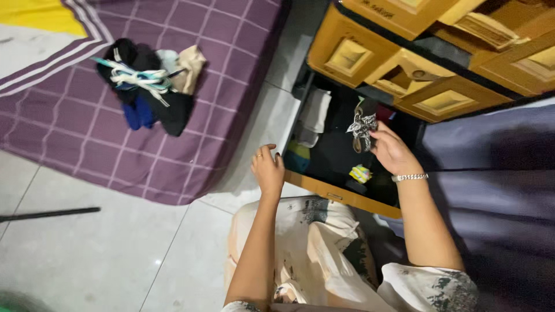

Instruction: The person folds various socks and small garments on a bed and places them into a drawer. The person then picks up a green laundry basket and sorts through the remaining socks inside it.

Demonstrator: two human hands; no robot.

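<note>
My right hand (pixel 391 151), with a silver bracelet on the wrist, pinches a small black-and-white patterned cloth piece (pixel 361 127) over the open bottom drawer (pixel 341 196) of a yellow wooden cabinet. My left hand (pixel 267 170), a ring on one finger, rests on the drawer's front left corner with fingers loosely curled and nothing in it. Inside the dark drawer lie folded white cloth (pixel 315 115), a teal and yellow item (pixel 299 156) and a small bright yellow-green item (pixel 360 173).
A pile of dark and light clothes (pixel 150 81) lies on a purple checked bed cover (pixel 87 127) to the left. Upper cabinet drawers (pixel 404 75) stand pulled out above. A black rod (pixel 49 214) lies on the white tiled floor. Dark fabric (pixel 491 173) hangs at right.
</note>
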